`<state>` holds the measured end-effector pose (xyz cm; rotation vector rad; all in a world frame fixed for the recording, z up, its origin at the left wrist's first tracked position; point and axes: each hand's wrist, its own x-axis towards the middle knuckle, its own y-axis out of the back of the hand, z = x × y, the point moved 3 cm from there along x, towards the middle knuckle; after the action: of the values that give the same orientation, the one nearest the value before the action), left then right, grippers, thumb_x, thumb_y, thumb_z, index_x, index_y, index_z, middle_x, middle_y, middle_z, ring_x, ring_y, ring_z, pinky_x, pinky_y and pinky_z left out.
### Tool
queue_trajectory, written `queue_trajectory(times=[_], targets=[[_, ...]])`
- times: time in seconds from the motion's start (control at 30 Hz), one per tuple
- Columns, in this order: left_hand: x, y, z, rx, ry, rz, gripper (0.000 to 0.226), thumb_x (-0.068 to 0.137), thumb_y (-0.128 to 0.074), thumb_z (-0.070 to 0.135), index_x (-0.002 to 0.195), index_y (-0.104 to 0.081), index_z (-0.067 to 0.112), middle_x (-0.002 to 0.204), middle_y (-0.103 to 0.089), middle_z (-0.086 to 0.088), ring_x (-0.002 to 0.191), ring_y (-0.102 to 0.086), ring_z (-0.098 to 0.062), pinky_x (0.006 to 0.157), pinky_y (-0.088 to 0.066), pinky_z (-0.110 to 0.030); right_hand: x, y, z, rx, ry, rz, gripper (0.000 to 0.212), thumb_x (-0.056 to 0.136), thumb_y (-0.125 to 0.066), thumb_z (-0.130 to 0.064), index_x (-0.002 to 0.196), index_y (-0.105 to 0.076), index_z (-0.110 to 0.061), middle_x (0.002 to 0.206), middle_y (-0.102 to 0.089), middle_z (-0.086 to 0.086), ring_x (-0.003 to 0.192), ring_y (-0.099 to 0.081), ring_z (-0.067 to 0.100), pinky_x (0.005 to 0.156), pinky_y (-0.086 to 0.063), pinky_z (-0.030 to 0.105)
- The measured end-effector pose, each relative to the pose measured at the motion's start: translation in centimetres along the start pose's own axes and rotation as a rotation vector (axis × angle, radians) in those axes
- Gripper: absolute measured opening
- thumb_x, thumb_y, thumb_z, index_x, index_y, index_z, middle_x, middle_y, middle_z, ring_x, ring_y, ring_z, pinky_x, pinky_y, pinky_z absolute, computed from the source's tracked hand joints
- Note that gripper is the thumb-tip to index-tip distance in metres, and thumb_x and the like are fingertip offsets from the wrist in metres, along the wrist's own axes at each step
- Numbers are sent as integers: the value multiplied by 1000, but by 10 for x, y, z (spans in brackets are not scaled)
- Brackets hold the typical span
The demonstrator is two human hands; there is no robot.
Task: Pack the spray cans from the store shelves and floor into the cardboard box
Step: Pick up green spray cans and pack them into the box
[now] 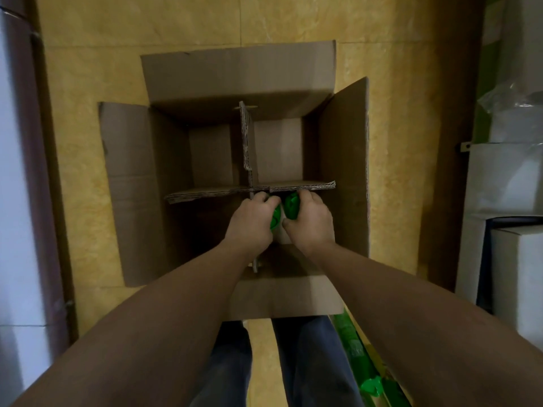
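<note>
Cardboard box (pixel 343 171) on the floor (pixel 88 171), dividers (pixel 249 188) crossed inside; left hand (pixel 249 223) and right hand (pixel 311 221) hold spray cans (pixel 291 205) at its near right compartment.

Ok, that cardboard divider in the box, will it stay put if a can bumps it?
Probably shifts: the divider is thin corrugated board, sitting slightly askew in the box. Likely bends easily: its far edge looks ragged.

Person, one, seen from above. Left hand (pixel 251 220) and right hand (pixel 308 221): bare. Forearms (pixel 182 304): bare from the wrists back to where they leave view. Trousers (pixel 311 362): dark blue-grey, denim-like cloth, both legs showing, with soft lengthwise creases and a slightly paler, worn tone down the fronts. Feet: hidden.
</note>
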<state>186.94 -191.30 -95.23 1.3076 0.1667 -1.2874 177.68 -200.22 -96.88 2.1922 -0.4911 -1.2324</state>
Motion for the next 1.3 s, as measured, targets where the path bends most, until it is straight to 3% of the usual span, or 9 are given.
queue_trajectory(times=[0.13, 0.37, 0.5, 0.6, 0.8, 0.97, 1.1, 1.3], targets=[[9, -14, -7, 10, -26, 35, 66, 87, -68, 3, 146, -45, 20, 143, -48, -6, 120, -51, -29, 99, -50, -44, 5, -9, 2, -15, 8, -25, 69, 85, -77, -17, 145, -45, -16, 139, -52, 8, 123, -54, 26, 103, -50, 38], [11, -16, -10, -56, 25, -45, 91, 82, -72, 1, 158, -24, 18, 155, -38, -7, 131, -46, -31, 108, -44, -44, -2, -5, 3, -78, 5, -64, 81, 87, -75, -15, 155, -30, -16, 154, -38, 11, 134, -46, 29, 109, -42, 37], [3, 2, -5, -1, 50, -98, 108, 81, -79, 11, 161, -9, 28, 168, -12, -6, 150, -23, -36, 118, -34, -49, -8, 10, -7, -218, 5, -81, 94, 83, -80, -17, 157, -22, -19, 160, -28, 14, 142, -37, 33, 112, -40, 42], [-11, 30, -4, 31, 65, -73, 107, 84, -78, 21, 161, -5, 29, 169, -8, -6, 153, -14, -37, 121, -29, -53, -16, 33, -22, -290, -20, -102, 101, 80, -83, -19, 157, -19, -21, 164, -18, 17, 147, -27, 37, 116, -34, 47], [-52, 124, 9, 95, 50, 87, 89, 94, -66, 37, 162, -9, 25, 168, -13, -8, 153, -13, -39, 121, -25, -55, -40, 109, -80, -330, 41, 13, 96, 85, -78, -28, 159, -17, -23, 165, -13, 18, 146, -24, 38, 116, -31, 50], [-98, 229, 50, 187, 5, 248, 81, 95, -60, 49, 160, -21, 21, 163, -25, -11, 147, -25, -35, 118, -31, -51, -76, 195, -154, -355, 122, 154, 92, 83, -79, -38, 156, -25, -23, 160, -24, 17, 141, -31, 38, 112, -36, 52], [-146, 308, 83, 215, -34, 334, 82, 96, -56, 55, 161, -18, 23, 166, -19, -9, 152, -16, -32, 120, -25, -52, -113, 264, -208, -345, 171, 248, 85, 85, -76, -40, 154, -29, -24, 162, -22, 15, 143, -29, 37, 112, -34, 51], [-243, 443, 138, 265, -122, 587, 81, 96, -54, 59, 160, -19, 24, 167, -17, -8, 153, -14, -34, 119, -24, -52, -203, 384, -293, -340, 228, 467, 79, 87, -75, -45, 152, -34, -27, 162, -23, 12, 144, -29, 36, 111, -34, 51]])
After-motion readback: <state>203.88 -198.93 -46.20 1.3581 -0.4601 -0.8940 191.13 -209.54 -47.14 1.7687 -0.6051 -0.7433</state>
